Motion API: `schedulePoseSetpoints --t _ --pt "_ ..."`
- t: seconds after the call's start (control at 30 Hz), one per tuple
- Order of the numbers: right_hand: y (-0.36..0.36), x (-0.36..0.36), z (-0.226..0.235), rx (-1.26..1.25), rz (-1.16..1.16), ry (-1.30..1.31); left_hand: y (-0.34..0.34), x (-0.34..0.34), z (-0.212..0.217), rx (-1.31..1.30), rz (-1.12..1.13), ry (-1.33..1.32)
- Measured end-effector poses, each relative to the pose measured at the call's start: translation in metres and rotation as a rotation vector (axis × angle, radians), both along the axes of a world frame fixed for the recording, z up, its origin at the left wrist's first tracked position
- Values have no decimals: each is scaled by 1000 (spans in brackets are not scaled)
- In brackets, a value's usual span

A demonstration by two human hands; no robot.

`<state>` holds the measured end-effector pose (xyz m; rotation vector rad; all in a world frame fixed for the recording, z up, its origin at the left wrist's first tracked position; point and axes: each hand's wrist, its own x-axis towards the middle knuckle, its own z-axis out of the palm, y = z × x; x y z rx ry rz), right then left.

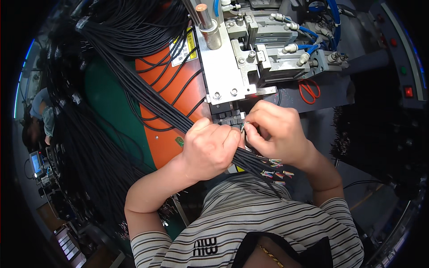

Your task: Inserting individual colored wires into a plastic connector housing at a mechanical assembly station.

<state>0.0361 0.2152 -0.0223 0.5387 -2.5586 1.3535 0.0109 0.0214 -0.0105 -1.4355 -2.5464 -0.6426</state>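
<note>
My left hand [209, 148] is closed around a thick bundle of black cables [154, 100], which runs in from the upper left. Below that fist the cable ends [275, 172] stick out to the lower right, with bare coloured wires fanning from their tips. Thumb and forefinger of my right hand [278, 131] are pinched together beside the left fist. Between them is what looks like the thin wire end of a cable [243, 127], just in front of the small dark fixture [227, 117] of the machine. Its exact form is partly hidden by the fingers.
Above my hands stands a machine with a metal plate [225, 67], air cylinders [283, 62] and blue hoses [333, 18]. Red-handled scissors [309, 91] lie at its right. More black cables [129, 27] cover the orange surface [167, 143]. A person [40, 107] is at far left.
</note>
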Motion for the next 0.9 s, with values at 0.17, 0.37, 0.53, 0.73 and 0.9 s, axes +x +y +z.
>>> schedulePoseSetpoints --t 0.17,0.37,0.53,0.73,0.9 --pt "-1 -2 0 333 -35 64 1 -3 1 47 58 41" --pt "-2 -2 -8 300 -64 38 -1 -5 -1 28 32 -24" --pt "-3 0 -14 299 -77 95 -1 -7 5 -64 -54 18" --pt "0 -2 -7 383 -36 51 5 -5 15 -173 -46 -15" --pt "-3 -3 -20 174 -93 174 7 -6 14 -186 -33 -2"
